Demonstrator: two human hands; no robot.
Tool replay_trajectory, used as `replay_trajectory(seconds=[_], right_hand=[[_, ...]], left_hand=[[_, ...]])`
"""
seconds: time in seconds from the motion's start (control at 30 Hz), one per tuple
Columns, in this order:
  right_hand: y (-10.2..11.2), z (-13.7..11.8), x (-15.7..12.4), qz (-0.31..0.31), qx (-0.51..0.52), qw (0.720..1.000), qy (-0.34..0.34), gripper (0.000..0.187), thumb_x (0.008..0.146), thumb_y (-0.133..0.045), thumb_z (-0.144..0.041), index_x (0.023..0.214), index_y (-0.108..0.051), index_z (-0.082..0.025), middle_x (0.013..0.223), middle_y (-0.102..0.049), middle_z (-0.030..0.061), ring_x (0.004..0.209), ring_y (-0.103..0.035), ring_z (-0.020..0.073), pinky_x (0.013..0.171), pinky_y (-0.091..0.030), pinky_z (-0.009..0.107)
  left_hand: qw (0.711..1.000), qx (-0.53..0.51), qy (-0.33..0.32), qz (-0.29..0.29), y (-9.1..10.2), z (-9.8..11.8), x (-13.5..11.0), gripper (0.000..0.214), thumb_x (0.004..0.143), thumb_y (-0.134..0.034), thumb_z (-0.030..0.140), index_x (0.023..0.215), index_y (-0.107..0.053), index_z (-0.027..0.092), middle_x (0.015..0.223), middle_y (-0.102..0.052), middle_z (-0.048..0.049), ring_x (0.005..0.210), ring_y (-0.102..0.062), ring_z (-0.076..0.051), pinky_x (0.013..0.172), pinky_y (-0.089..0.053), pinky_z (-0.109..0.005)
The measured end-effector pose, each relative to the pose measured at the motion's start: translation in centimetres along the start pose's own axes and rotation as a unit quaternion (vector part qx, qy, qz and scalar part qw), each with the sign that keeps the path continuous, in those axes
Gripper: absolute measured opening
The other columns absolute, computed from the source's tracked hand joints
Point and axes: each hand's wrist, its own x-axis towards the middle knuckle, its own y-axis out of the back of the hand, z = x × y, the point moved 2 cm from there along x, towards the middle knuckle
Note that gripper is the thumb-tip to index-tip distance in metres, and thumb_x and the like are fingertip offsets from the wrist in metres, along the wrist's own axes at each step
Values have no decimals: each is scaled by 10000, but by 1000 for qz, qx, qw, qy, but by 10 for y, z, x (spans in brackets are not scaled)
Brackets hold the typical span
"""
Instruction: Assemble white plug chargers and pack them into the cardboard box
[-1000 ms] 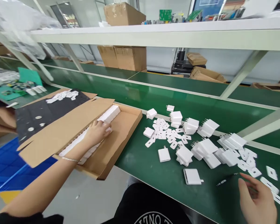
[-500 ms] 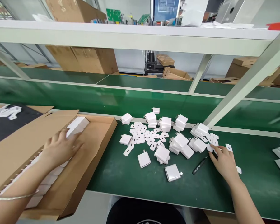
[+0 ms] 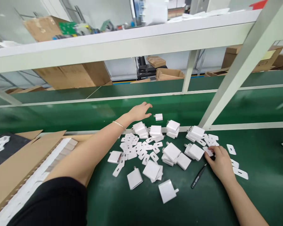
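Observation:
My left hand (image 3: 141, 112) is stretched over the back of the bench with fingers apart, holding nothing. Just right of its fingertips sits a single small white charger (image 3: 158, 117). Below it stand stacked white chargers (image 3: 139, 128) with metal prongs. My right hand (image 3: 219, 160) rests on the bench at right, thumb and fingers closed on the edge of a white slotted plate (image 3: 208, 151). More such plates (image 3: 240, 173) lie beside and under that hand. Left of it lies a slim black pointed tool (image 3: 198, 176), perhaps tweezers.
A long open cardboard box (image 3: 25, 163) with a row of white chargers stands at left. Loose white plates (image 3: 129, 141) lie mid-bench, near two separate chargers (image 3: 167, 191). A slanted white post (image 3: 235, 72) rises at right; a shelf rail (image 3: 122, 47) crosses above.
My left hand has left the row in the cardboard box and moved right, to the back of the bench by the lone charger. My right hand stays at the plates. The view has tilted.

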Motion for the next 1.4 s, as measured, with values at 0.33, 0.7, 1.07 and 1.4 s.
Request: replay_trajectory(seconds=[0.33,0.7,1.07,1.4], right_hand=[[-6,-2,-8,13,4,999,-30,335,1102,-507,-509,1124,-627,-198,981,-659,105,887,-629,272,786,-457,399],[-10,4,-11,21,23,999,-32,444,1131,-473,-569,1074,-689,-186,968,-682,103,877,-646,258,772,-466,386],[-2,5,-1,56,31,997,30,645,1116,-401,-648,1082,-788,-133,958,-700,164,856,-669,297,822,-553,459],[22,5,1,145,7,989,21,680,1095,-429,-693,1122,-797,-121,986,-765,151,887,-694,295,811,-534,421]], left_hand=[[981,43,-84,-170,-62,68,136,500,971,-757,400,1388,-672,139,1410,-703,-183,1205,-712,-296,1026,-579,-455],[981,-66,-144,115,19,88,66,565,944,-614,362,1441,-450,150,1419,-682,-173,1173,-722,-292,964,-577,-387],[860,-172,-273,396,62,111,-132,585,888,-672,124,1439,-497,211,1438,-711,-137,1354,-689,-291,1099,-578,-427],[832,-230,-225,451,19,118,-239,675,862,-685,75,1492,-536,263,1406,-706,-113,1307,-689,-268,1066,-585,-401]])
